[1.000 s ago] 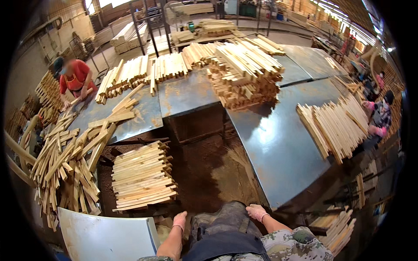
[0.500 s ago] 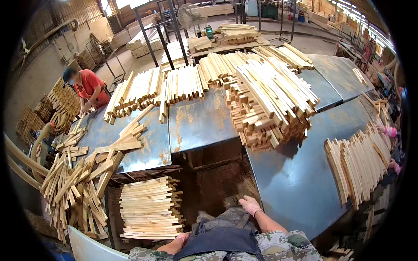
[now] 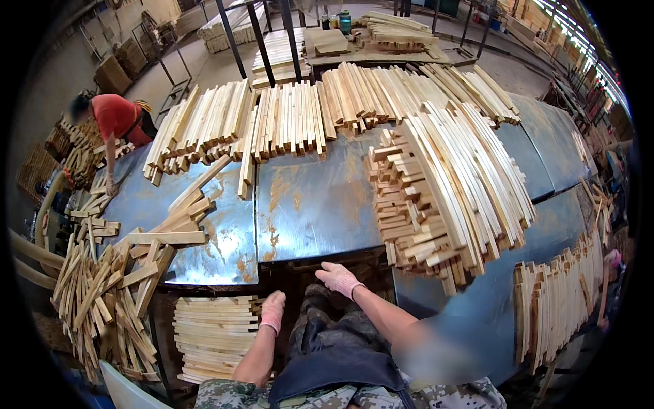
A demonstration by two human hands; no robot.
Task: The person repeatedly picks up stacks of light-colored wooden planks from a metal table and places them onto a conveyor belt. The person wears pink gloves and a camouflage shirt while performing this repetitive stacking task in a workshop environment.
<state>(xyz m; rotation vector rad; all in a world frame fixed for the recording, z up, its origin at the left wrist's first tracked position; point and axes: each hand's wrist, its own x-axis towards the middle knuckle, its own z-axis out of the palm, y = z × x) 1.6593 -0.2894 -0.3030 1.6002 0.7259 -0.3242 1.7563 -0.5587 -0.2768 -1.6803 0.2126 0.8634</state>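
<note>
My left hand (image 3: 273,311), in a pale pink glove, hangs beside a low stack of wooden strips (image 3: 212,341), its fingers loosely bent with nothing visible in them. My right hand (image 3: 338,279), gloved alike, reaches just before the near edge of the metal-topped table (image 3: 310,211), apart from it. Its fingers point left, loosely open, with nothing between them. To the right of that hand, a tall stack of pale wooden strips (image 3: 463,184) stands on the tabletop, its stepped ends facing me.
Rows of strips (image 3: 289,123) lie along the table's far side. Loose strips (image 3: 102,293) pile up at left, some overhanging. Another bundle (image 3: 555,300) lies at right beside a co-worker's pink-gloved hand (image 3: 615,258). A person in red (image 3: 117,119) bends over the table's far left.
Both my hands have come up and forward toward the table edge; the left rose from beside my lap. The view has shifted nearer the table. The person in red now leans with an arm extended down.
</note>
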